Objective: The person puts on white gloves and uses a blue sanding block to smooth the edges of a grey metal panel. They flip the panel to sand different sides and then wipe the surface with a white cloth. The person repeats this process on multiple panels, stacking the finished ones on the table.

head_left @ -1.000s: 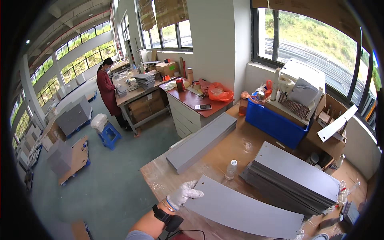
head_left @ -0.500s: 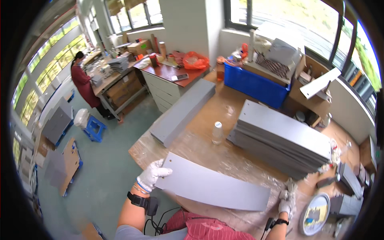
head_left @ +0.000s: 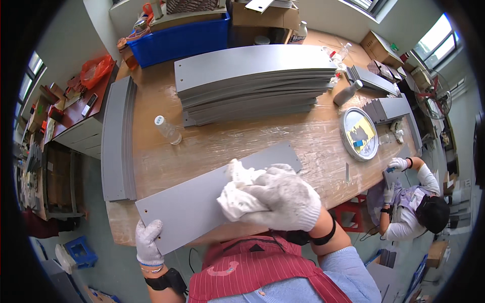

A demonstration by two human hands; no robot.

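Observation:
A long flat grey panel point(head_left: 187, 209) with small holes at its ends lies slantwise in front of me, over the near side of the table. My left hand point(head_left: 149, 241), in a white knit glove, grips its near left end, thumb on top. In my right hand point(head_left: 288, 197), gloved and stained grey, is a crumpled white cloth point(head_left: 237, 194) that rests on the panel's middle. The right hand and cloth cover part of the surface. Beyond the panel stands a clear bottle with a white cap point(head_left: 168, 130).
A tall stack of grey panels point(head_left: 252, 86) sits farther back, another stack point(head_left: 117, 141) at the left. A blue bin point(head_left: 182, 43) stands behind. To the right are a round lid point(head_left: 359, 134), a grey bottle point(head_left: 347, 93) and a seated co-worker point(head_left: 411, 207).
My view has swung to the right. My right hand has come from the table's right side onto the panel with the cloth. The left hand still grips the panel's left end.

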